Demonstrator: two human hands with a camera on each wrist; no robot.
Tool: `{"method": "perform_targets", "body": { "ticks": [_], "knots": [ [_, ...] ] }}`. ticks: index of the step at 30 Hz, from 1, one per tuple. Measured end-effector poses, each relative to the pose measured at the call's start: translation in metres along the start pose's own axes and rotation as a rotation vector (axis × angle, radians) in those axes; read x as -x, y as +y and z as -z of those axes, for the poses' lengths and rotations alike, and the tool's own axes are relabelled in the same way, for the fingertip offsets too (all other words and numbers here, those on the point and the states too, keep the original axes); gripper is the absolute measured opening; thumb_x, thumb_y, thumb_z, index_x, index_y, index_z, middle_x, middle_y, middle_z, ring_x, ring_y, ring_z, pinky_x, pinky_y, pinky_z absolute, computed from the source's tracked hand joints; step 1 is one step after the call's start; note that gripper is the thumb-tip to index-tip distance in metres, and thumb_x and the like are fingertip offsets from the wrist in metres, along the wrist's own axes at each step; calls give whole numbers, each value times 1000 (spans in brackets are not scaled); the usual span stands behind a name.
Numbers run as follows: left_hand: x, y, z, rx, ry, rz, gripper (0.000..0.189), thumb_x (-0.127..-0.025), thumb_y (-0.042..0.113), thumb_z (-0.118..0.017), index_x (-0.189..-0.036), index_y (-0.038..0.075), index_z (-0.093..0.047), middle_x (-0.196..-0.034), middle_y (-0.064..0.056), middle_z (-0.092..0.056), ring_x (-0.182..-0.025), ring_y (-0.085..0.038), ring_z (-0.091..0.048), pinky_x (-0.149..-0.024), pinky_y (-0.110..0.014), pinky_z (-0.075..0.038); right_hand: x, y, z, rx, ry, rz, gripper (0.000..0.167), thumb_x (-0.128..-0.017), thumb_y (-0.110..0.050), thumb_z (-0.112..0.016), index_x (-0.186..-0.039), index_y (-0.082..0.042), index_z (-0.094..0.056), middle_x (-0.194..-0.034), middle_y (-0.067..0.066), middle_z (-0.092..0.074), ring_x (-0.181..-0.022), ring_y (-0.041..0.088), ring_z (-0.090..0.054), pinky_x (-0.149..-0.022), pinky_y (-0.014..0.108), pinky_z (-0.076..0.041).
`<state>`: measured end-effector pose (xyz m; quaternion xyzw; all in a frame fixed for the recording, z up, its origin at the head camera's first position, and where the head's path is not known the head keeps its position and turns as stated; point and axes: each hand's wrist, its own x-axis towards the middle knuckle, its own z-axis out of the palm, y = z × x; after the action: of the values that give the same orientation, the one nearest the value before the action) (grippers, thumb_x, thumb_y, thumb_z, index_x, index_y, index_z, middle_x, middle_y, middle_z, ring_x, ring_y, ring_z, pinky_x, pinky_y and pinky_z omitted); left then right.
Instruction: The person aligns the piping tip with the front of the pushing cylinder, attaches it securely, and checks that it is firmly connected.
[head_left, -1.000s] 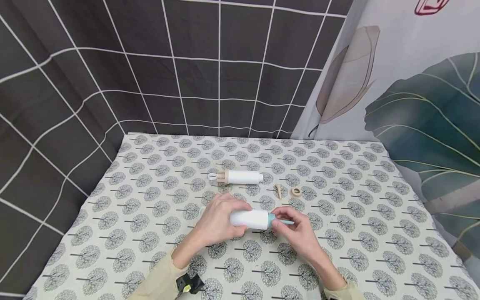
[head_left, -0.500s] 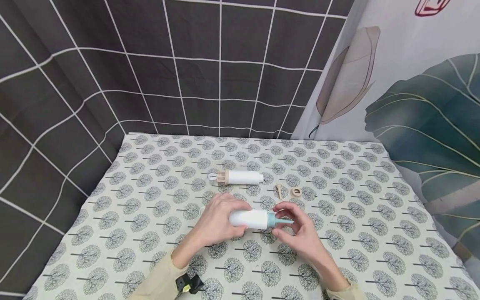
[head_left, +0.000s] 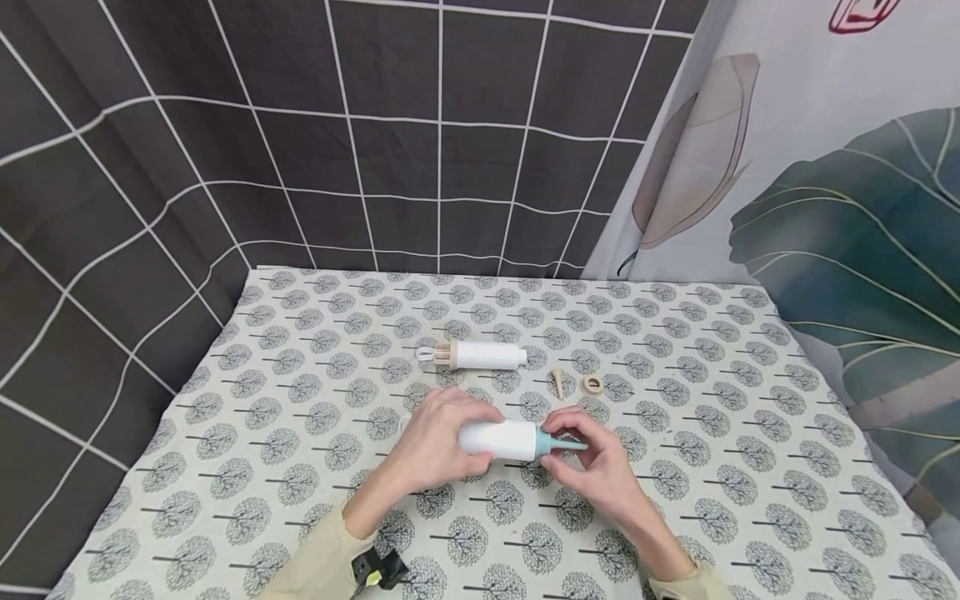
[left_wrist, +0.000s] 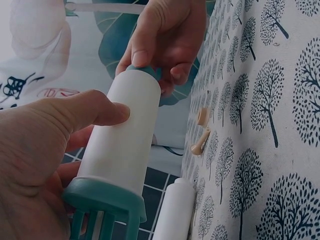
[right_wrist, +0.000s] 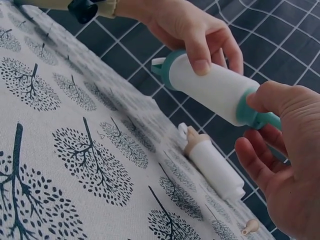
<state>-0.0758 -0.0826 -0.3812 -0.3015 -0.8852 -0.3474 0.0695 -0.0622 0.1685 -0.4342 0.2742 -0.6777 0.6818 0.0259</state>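
My left hand (head_left: pixel 438 437) grips a white cylindrical bottle (head_left: pixel 498 439) round its body, holding it sideways over the cloth. At the bottle's right end is a teal nozzle cap (head_left: pixel 543 442) with a thin pointed tip. My right hand (head_left: pixel 600 457) pinches this cap at its collar, thumb and fingers on opposite sides, as the right wrist view also shows. In the left wrist view the bottle's other end carries a teal slotted base (left_wrist: pixel 105 197) with several prongs. A small white loop sticks out beyond it in the right wrist view.
A similar white bottle (head_left: pixel 487 355) with a beige slotted end lies farther back on the tree-patterned tablecloth (head_left: pixel 337 500). To its right lie a small beige cone-shaped nozzle (head_left: pixel 557 382) and a beige ring (head_left: pixel 592 384). A dark checked curtain (head_left: pixel 390 150) hangs behind.
The right fingers spread off the teal cap half a second ago and now pinch its collar again. The left hand and bottle stay nearly where they were.
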Motion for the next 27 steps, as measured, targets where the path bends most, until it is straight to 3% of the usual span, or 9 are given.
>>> {"method": "perform_targets", "body": {
  "ticks": [6, 14, 27],
  "knots": [
    [0, -1, -1, -8, 8, -18, 45, -63, 15, -91, -105, 14, -76, -103, 1, -73, -93, -15, -61, -87, -42, -45, 0, 0, -2, -15, 6, -24, 35, -79, 20, -66, -111, 11, -57, -111, 14, -62, -97, 20, -63, -86, 29, -54],
    [0, -1, -1, -14, 10, -22, 44, -64, 15, -91, -106, 15, -76, -103, 1, -73, -94, -15, -61, -88, -42, -45, 1, -1, -2, -25, 36, -115, 30, -83, 15, -67, -111, 13, -57, -106, 11, -65, -93, 19, -65, -78, 32, -57],
    [0, 2, -1, -9, -2, -13, 44, -64, 14, -91, -105, 14, -76, -103, 1, -73, -95, -15, -61, -92, -46, -44, 0, -2, -1, 24, 45, -141, 23, -85, 12, -67, -108, 13, -60, -98, 18, -65, -79, 16, -66, -66, 32, -59]
  ]
}}
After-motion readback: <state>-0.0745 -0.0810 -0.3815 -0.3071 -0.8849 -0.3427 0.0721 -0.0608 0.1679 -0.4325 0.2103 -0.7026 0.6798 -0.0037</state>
